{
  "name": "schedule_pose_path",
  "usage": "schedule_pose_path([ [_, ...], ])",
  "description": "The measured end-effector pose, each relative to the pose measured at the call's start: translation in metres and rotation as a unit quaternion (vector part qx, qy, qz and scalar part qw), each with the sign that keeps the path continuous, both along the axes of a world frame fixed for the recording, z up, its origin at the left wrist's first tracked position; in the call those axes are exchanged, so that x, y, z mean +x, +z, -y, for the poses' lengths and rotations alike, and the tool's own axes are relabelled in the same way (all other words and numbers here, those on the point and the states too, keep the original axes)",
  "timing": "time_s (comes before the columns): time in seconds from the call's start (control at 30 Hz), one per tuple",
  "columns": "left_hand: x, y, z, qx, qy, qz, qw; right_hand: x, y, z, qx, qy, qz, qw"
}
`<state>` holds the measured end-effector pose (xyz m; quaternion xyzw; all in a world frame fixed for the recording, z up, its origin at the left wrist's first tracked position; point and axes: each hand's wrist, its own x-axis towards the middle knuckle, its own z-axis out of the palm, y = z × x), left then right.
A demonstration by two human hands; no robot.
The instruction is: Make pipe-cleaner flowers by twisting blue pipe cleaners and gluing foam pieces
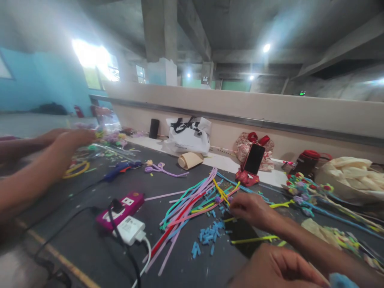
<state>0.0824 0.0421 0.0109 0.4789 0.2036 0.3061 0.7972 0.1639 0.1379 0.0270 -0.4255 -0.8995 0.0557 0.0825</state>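
My left hand (274, 268) is at the bottom edge with its fingers curled, partly cut off. A fuzzy blue piece (342, 281) shows beside its fingertips; what the fingers hold is hidden. Farther forward, my right hand (250, 208) reaches in from the right, fingers bent together at the end of a pile of pipe cleaners (189, 204) in lilac, red, pink, green and blue. Yellow pipe cleaners (221, 192) and a small purple piece touch or nearly touch its fingertips. Short cut blue pieces (211, 234) lie scattered just left of both hands.
A magenta power strip (132, 204) with a white charger (129, 230) and cables sits left. Another person's arms (60, 156) reach in at far left, near a blue glue gun (120, 170). Behind stand a white bag (189, 136) and phone (254, 159); pipe-cleaner flowers (306, 192) lie right.
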Motion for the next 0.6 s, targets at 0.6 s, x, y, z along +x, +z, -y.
schedule_pose_path([
  [0.6, -0.007, 0.020, 0.006, -0.014, 0.019, 0.028, 0.999, 0.004, -0.029, 0.023, -0.033, 0.033, 0.014, 0.999],
])
